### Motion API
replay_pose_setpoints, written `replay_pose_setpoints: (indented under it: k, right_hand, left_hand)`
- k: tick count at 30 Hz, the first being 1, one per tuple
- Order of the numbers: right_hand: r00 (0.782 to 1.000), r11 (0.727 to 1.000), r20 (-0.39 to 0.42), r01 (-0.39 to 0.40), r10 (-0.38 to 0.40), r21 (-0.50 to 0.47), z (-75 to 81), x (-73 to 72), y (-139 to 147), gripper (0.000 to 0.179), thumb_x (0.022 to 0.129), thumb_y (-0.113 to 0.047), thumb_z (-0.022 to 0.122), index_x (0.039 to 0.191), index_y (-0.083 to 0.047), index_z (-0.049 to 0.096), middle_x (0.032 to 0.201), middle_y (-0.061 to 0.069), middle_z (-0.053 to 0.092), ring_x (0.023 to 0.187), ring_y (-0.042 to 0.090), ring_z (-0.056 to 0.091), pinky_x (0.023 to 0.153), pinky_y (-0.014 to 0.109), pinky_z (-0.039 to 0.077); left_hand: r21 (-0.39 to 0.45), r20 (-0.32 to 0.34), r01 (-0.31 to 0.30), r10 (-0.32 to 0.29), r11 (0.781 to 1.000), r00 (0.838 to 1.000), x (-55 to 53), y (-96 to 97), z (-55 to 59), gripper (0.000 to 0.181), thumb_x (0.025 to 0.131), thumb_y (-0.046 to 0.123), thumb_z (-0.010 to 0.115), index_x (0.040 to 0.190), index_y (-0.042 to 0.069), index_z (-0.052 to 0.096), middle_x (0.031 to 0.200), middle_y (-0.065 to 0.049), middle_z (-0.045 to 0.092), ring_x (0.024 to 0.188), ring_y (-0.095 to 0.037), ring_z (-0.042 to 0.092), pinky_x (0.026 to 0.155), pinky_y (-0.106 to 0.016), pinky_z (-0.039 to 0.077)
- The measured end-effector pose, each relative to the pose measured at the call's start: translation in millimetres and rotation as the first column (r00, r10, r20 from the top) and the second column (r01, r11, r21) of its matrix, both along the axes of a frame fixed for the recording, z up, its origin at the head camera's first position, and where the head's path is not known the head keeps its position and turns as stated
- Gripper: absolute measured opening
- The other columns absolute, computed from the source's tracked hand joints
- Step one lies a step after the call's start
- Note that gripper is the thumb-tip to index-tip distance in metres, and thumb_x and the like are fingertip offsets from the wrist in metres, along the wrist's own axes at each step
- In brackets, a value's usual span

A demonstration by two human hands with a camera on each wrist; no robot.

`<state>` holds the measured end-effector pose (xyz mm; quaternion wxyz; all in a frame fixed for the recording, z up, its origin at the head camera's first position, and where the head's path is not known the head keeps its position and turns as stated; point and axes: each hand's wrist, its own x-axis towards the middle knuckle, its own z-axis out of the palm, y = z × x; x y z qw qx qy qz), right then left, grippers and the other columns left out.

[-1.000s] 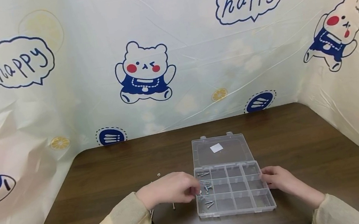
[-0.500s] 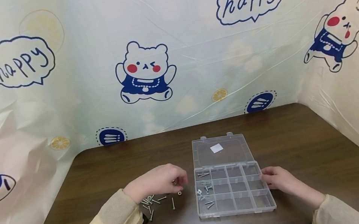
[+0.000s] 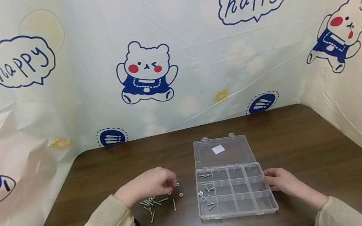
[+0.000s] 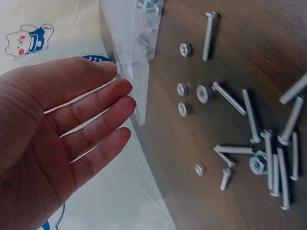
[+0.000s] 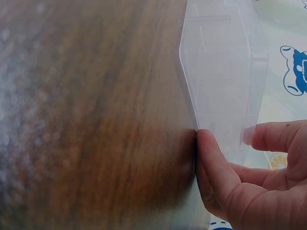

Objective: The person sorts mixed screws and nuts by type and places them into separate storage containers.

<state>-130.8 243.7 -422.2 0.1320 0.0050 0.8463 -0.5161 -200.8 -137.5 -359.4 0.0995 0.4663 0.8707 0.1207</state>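
A clear plastic compartment box [image 3: 239,214] lies with its lid folded back. Its left column holds small bolts [image 3: 211,205] and other metal fasteners. My right hand [image 3: 280,179] grips the box's right edge, thumb on the upper rim and fingers low on the side wall [image 5: 223,81]. My left hand [image 3: 150,185] hovers above the table left of the box, fingers loosely extended, palm bare in the left wrist view. Loose nuts [image 3: 181,194] lie by its fingertips. Beneath and in front of it spreads a scatter of bolts [image 4: 283,177] with a larger hex nut [image 4: 259,164].
The brown wooden table [image 3: 112,167] extends behind and to both sides of the box. A printed cloth curtain [image 3: 196,69] closes off the back and sides. A single bolt [image 3: 174,204] lies between the scatter and the box. A white label [image 3: 218,149] shows on the lid.
My left hand has moved left from the box's left column to above the loose fasteners. Nuts and bolts that it covered now show. My right hand stays at the box's edge.
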Motion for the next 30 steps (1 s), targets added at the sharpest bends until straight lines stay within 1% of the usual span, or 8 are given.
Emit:
replay_pose_setpoints:
  k: [4, 7, 14, 18, 23, 30]
  right_hand:
    - [1.0, 1.0, 0.0, -0.002, 0.002, -0.004, 0.9, 0.4, 0, 0.037, 0.089, -0.005, 0.047, 0.109, 0.026, 0.044, 0.099, 0.029, 0.057, 0.09, 0.031, 0.06, 0.074, 0.039, 0.051]
    - [1.0, 1.0, 0.0, -0.004, 0.004, -0.013, 1.4, 0.9, 0, 0.037, 0.089, -0.005, 0.047, 0.109, 0.026, 0.044, 0.098, 0.028, 0.057, 0.09, 0.03, 0.06, 0.074, 0.039, 0.051]
    - [1.0, 1.0, 0.0, -0.001, 0.001, -0.023, 2.6, 2.2, -1, 0.036, 0.088, -0.004, 0.048, 0.108, 0.026, 0.044, 0.097, 0.028, 0.058, 0.089, 0.03, 0.06, 0.074, 0.039, 0.051]
    - [1.0, 1.0, 0.007, 0.005, -0.004, -0.014, 2.8, 1.9, -1, 0.036, 0.088, -0.004, 0.048, 0.108, 0.026, 0.045, 0.098, 0.027, 0.058, 0.089, 0.029, 0.06, 0.074, 0.039, 0.051]
    - [1.0, 1.0, 0.02, 0.008, -0.008, -0.012, 1.5, 1.4, -1, 0.036, 0.089, -0.004, 0.048, 0.109, 0.025, 0.045, 0.098, 0.028, 0.058, 0.089, 0.029, 0.06, 0.074, 0.039, 0.051]
    - [1.0, 1.0, 0.015, 0.01, -0.01, -0.011, 0.5, 0.5, 0, 0.036, 0.089, -0.004, 0.048, 0.108, 0.025, 0.045, 0.098, 0.027, 0.058, 0.089, 0.029, 0.06, 0.074, 0.039, 0.051]
  left_hand:
    - [0.002, 0.003, -0.007, 0.007, 1.0, 1.0, -0.6, -7.5, -2.6, 0.007, 0.075, 0.004, 0.063, 0.078, 0.011, 0.063, 0.07, 0.013, 0.056, 0.063, -0.003, 0.054, 0.059, -0.017, 0.043]
    - [-0.002, 0.015, -0.013, 0.013, 1.0, 1.0, -0.1, -12.9, -5.0, 0.007, 0.075, 0.005, 0.063, 0.076, 0.012, 0.062, 0.069, 0.014, 0.054, 0.063, -0.001, 0.052, 0.058, -0.017, 0.043]
    - [-0.01, 0.028, -0.042, 0.042, 0.999, 0.999, 2.1, -26.9, -14.5, 0.012, 0.074, 0.005, 0.065, 0.072, 0.016, 0.06, 0.067, 0.016, 0.051, 0.061, 0.001, 0.049, 0.056, -0.017, 0.042]
    - [-0.007, 0.059, -0.066, 0.066, 0.998, 0.996, 4.3, -35.3, -20.1, 0.013, 0.073, 0.003, 0.065, 0.072, 0.015, 0.06, 0.066, 0.016, 0.051, 0.059, 0.004, 0.048, 0.055, -0.016, 0.042]
    - [-0.009, 0.072, -0.063, 0.063, 0.998, 0.995, 7.6, -42.4, -25.1, 0.015, 0.071, 0.002, 0.065, 0.071, 0.015, 0.06, 0.065, 0.016, 0.051, 0.059, 0.003, 0.047, 0.054, -0.016, 0.041]
    - [-0.027, 0.04, -0.035, 0.036, 0.999, 0.999, 12.2, -46.6, -29.0, 0.019, 0.066, -0.002, 0.066, 0.066, 0.016, 0.06, 0.062, 0.015, 0.05, 0.056, 0.004, 0.043, 0.052, -0.014, 0.038]
